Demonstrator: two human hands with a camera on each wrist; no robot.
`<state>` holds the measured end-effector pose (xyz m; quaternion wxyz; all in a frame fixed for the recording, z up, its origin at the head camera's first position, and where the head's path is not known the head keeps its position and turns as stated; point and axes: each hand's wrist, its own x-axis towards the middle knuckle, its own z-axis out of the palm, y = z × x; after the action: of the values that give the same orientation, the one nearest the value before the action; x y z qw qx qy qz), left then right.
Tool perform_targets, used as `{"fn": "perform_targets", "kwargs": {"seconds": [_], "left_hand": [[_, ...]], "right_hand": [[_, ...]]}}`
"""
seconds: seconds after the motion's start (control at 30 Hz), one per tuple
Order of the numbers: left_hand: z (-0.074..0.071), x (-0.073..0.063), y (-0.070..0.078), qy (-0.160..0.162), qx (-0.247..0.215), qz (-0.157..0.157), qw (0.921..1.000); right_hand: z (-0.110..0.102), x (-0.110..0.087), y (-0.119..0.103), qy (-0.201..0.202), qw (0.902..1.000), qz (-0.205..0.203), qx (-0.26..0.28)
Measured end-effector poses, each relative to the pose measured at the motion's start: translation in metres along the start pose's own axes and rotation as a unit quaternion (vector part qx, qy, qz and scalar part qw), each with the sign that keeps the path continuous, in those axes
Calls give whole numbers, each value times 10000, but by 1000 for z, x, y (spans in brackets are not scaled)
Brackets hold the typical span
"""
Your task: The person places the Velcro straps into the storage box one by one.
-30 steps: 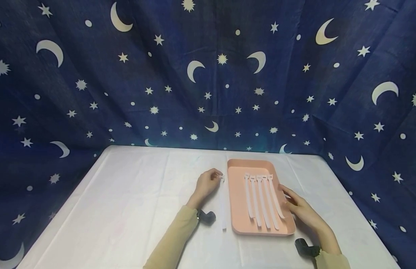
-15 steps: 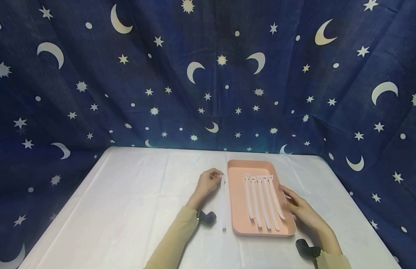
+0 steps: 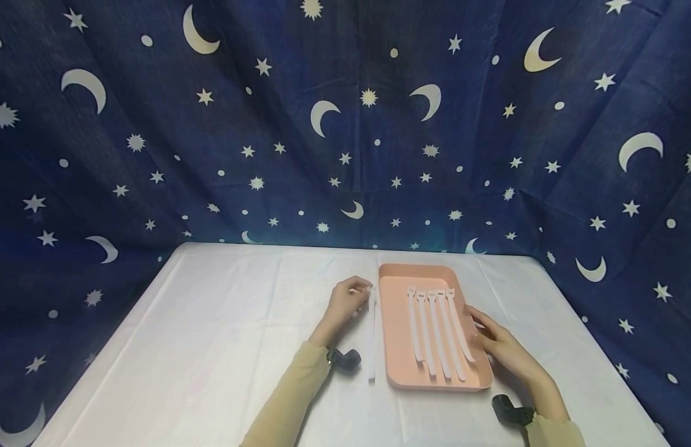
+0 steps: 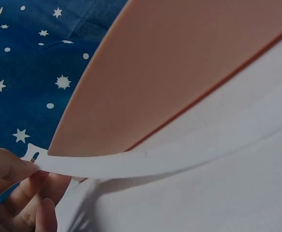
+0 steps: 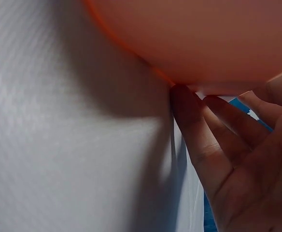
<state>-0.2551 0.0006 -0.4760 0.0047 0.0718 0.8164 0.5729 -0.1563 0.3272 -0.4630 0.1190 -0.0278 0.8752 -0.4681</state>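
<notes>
In the head view, my left hand (image 3: pixel 345 301) is left of the peach tray (image 3: pixel 398 379). Its thumb and fingers pinch the slotted head of a white hook-and-loop cable tie (image 4: pixel 107 166), and the band trails toward the near side. In the left wrist view this tie passes in front of the tray's outer wall. Several more white cable ties (image 3: pixel 442 338) lie side by side in the tray, slotted heads at the far end. My right hand (image 3: pixel 510 354) rests at the tray's right side, its nearly straight fingers (image 5: pixel 191 118) touching the outer wall.
A white cloth (image 3: pixel 222 347) covers the table under the tray. Behind and beside the table hangs a dark blue curtain (image 3: pixel 300 167) with moons and stars. Each wrist wears a black device, the left one (image 3: pixel 345 360) close to the pinched tie's band.
My left hand has risen very slightly with the head of the tie, and the band now looks straighter and narrower. My right hand and the tray keep their places.
</notes>
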Motion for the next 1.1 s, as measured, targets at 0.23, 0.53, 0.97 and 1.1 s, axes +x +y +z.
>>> {"fn": "perform_targets", "kwargs": {"seconds": [0.23, 0.53, 0.97, 1.1], "left_hand": [[-1, 0, 4, 34, -30, 88, 10000], [-3, 1, 10, 72, -54, 109, 9999], [-8, -3, 18, 78, -209, 237, 9995], [-9, -4, 21, 93, -273, 309, 9991]], "right_hand": [[0, 0, -1, -1, 10000, -63, -43], [-1, 0, -1, -7, 10000, -52, -35], [0, 0, 1, 10, 9999, -123, 3], [0, 0, 1, 14, 9999, -143, -16]]}}
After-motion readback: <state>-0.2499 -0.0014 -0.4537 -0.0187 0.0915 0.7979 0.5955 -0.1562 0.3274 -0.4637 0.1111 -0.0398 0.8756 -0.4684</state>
